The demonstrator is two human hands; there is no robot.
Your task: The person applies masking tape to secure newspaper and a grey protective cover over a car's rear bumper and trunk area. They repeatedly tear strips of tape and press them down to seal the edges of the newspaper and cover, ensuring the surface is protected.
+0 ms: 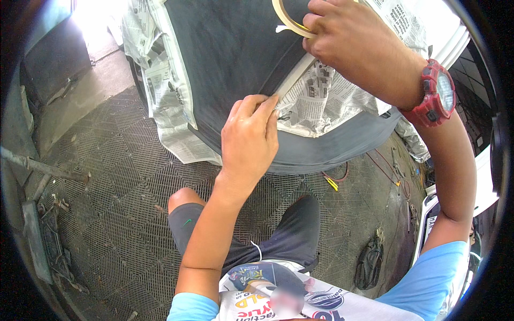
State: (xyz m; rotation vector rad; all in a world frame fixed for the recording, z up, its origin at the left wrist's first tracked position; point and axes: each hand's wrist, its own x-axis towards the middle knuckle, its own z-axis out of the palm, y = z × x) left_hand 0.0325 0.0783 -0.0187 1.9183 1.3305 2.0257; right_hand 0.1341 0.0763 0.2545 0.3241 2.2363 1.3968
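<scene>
Tape roll (pixel 287 21) gripped by curled right hand (pixel 345 40), strip (pixel 295 76) pinched by left hand (pixel 249 136); should be kept taut along newspaper (pixel 313 101).

The dark panel (pixel 230 53) bears newspaper (pixel 306 101) and a pale tape strip (pixel 293 78); red cord (pixel 382 165) lies on the textured floor (pixel 126 214).

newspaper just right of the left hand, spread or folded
Spread but wrinkled: the newspaper shows a broad printed face beside a tape strip, which the left hand touches.
</scene>
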